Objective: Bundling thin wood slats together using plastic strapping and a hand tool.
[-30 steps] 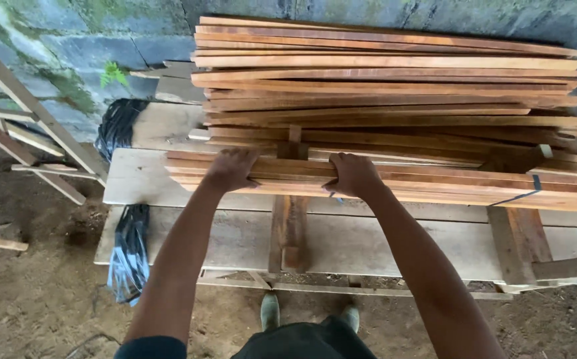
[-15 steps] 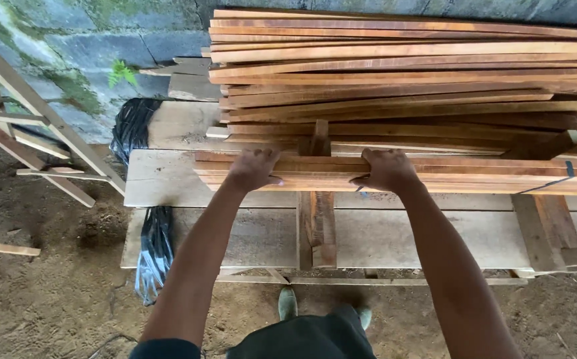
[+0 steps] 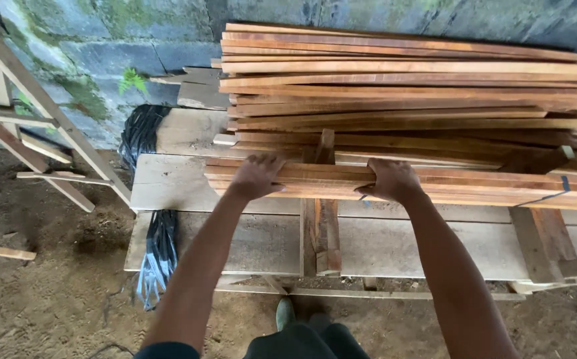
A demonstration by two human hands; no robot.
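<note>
wood: reddish-brown slats, long and thin, lie in a loose heap [image 3: 408, 86] on a pale plank worktop [image 3: 175, 183] against a mossy block wall [image 3: 102, 40]
thing in hand: a small bundle of slats [image 3: 321, 179] at the near edge of the heap, lying crosswise to the person, its left ends just past the left hand
left hand [image 3: 256, 176]: fingers curled over the top of the bundle near its left end, palm pressed on the near face, closed on the wood
right hand [image 3: 392, 181]: clamped the same way further right, fingers over the top, thumb hidden
step, as i judge it: the grip on the front bundle looks set and the bundle rests on the worktop, not yet lifted clear
next move calls for: an even pull with both hands, since the slats are long and run far past the right hand, so the right end would likely sag or swing
edges: a dark strap [image 3: 554, 193] rings the bundle far to the right; an upright wood block [image 3: 321, 219] sits under it between the hands
open room: bare dirt floor [image 3: 49, 299] to the left and behind; a leaning timber frame [image 3: 29, 113] and black straps [image 3: 159, 252] hanging off the worktop's left end narrow that side
</note>
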